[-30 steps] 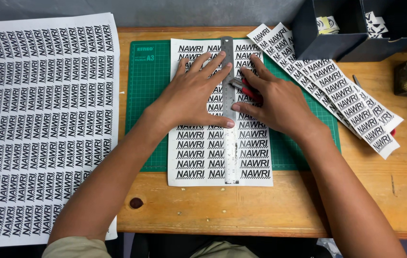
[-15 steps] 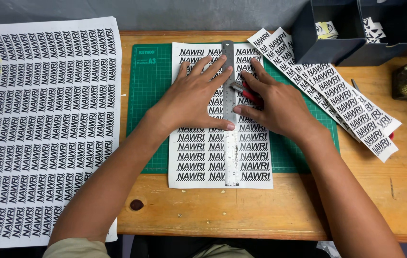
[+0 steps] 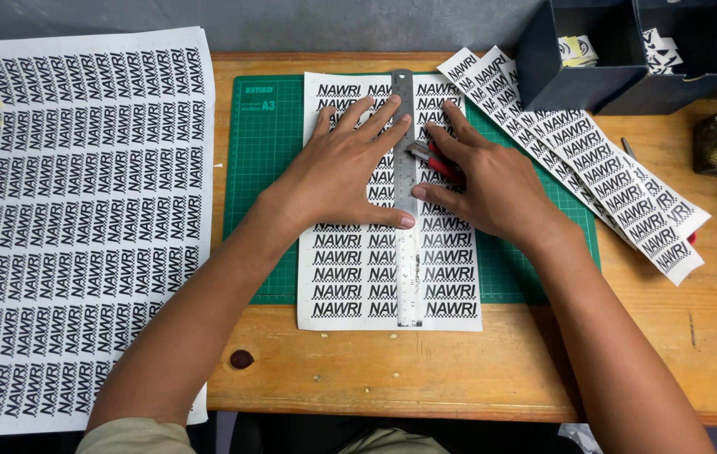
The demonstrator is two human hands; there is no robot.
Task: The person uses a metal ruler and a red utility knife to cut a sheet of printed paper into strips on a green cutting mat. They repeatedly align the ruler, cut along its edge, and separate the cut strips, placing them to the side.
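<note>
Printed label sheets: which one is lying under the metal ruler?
The middle sheet on the green cutting mat, pinned by the ruler under the left hand. The large sheet lies bare at left.

1. Steel ruler [image 3: 407,261]: long, narrow and silvery, lying flat and running vertically through the middle of the frame, on top of the sticker sheet.
2. Sticker sheet [image 3: 350,277]: white paper printed with rows of black labels, lying flat on the green cutting mat at centre frame, its lower edge overhanging the mat.
3. Utility knife [image 3: 436,162]: red and metal, mostly hidden, slanted with its tip against the ruler's right edge, upper centre.
</note>
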